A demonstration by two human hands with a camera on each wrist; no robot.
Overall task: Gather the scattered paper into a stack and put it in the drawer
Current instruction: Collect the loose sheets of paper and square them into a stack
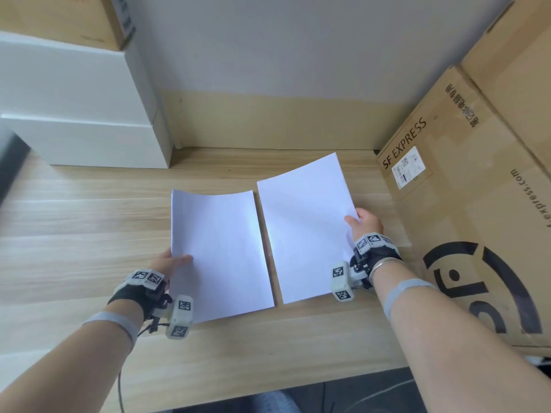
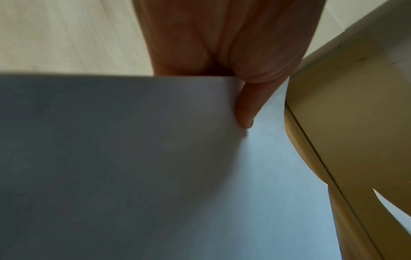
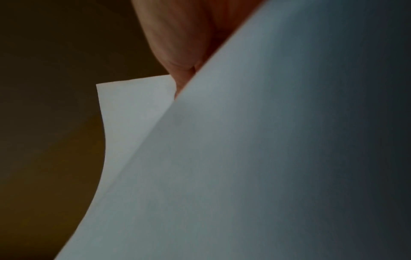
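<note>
Two white paper sheets lie side by side over the wooden desk (image 1: 89, 228). My left hand (image 1: 171, 262) pinches the left sheet (image 1: 217, 251) at its left edge, thumb on top, and the sheet curves upward. In the left wrist view the thumb (image 2: 246, 109) lies on the left sheet (image 2: 155, 167). My right hand (image 1: 362, 222) pinches the right sheet (image 1: 307, 231) at its right edge. The right wrist view shows that hand (image 3: 177, 44) behind the lifted, bent right sheet (image 3: 244, 167). No drawer is in view.
A large brown SF Express cardboard box (image 1: 465, 204) stands close on the right, beside my right hand. Two stacked white boxes (image 1: 80, 114) fill the back left, with another cardboard box (image 1: 59, 19) on top. A wall with a tan base strip (image 1: 268, 123) closes the back.
</note>
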